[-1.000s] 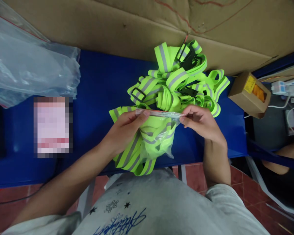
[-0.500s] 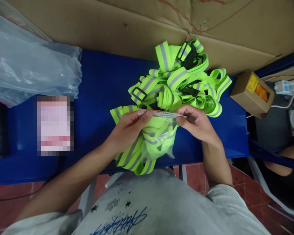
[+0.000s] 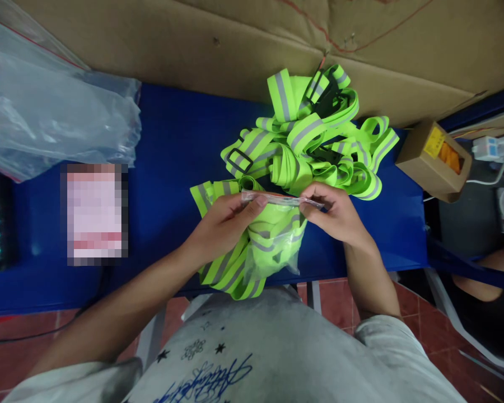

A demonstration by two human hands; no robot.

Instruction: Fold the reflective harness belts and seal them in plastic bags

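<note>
A clear zip-lock bag (image 3: 283, 254) with a reddish strip along its top hangs between my hands, and a folded neon-green reflective strap shows through it. My left hand (image 3: 231, 221) pinches the left end of the bag's top edge, thumb on the near side. At the other end, my right hand (image 3: 330, 210) grips the same edge between thumb and fingers. Behind the bag lies a tangled heap of neon-green reflective straps (image 3: 294, 137) with grey stripes and black buckles. More strap (image 3: 231, 277) lies under and left of the bag, reaching the table's front edge.
Large clear plastic bags (image 3: 63, 117) lie at the left of the blue table (image 3: 172, 145), above a blurred-out pink-white item (image 3: 94, 215). A small cardboard box (image 3: 434, 162) with orange contents stands at the right. Cardboard (image 3: 185, 39) lines the back. Another person's arm (image 3: 483, 280) shows far right.
Both hands keep their hold on the bag's top edge. My right hand has shifted slightly inward and my left hand slightly right along the edge; the bag has moved a little right.
</note>
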